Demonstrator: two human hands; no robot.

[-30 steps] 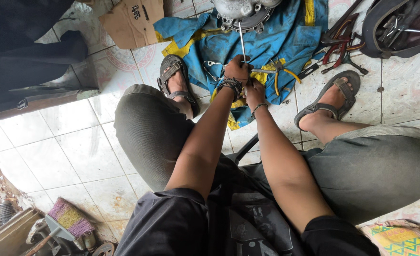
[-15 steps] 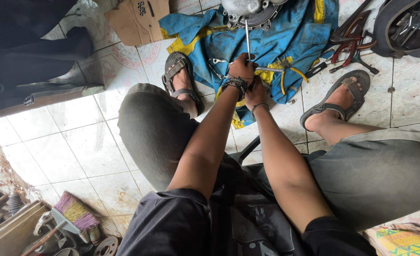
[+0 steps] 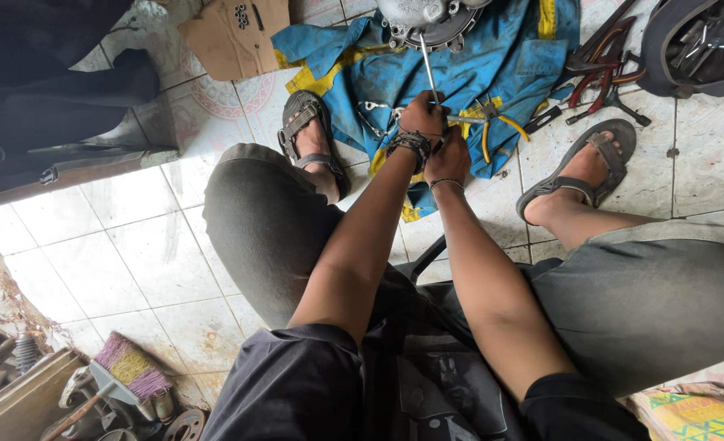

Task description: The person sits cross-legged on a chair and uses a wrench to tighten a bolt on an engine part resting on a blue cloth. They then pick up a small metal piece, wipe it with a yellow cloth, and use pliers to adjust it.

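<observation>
nearest the camera, a purple-bristled brush (image 3: 129,369) lies with rusty metal parts at the lower left, and a patterned cloth (image 3: 693,411) shows at the lower right corner. since a second ago the view has drawn closer and tilted a little, so these sit lower and nearer the edge than before.

both forearms run up the middle between the knees in grey-green shorts, as they did earlier. the sandalled feet rest on the white floor tiles (image 3: 125,261) either side of a blue and yellow cloth (image 3: 509,65).

the left hand (image 3: 422,118) is closed in a fist around the handle of a thin metal rod tool (image 3: 428,67), a dark strap at its wrist. the right hand (image 3: 449,157) is pressed against it just below, fingers curled; what it grips i cannot tell. the hands stay together as in the earlier frames, barely shifted.

the rod rises tilted from the fist to the round grey metal engine part (image 3: 427,18) lying on the cloth at the top edge; its tip meets the part's rim.

yellow-handled pliers (image 3: 493,124) lie on the cloth just right of the hands. red-handled tools (image 3: 599,77) lie farther right on the tiles. a piece of cardboard (image 3: 235,37) with small nuts sits at the upper left.
</observation>
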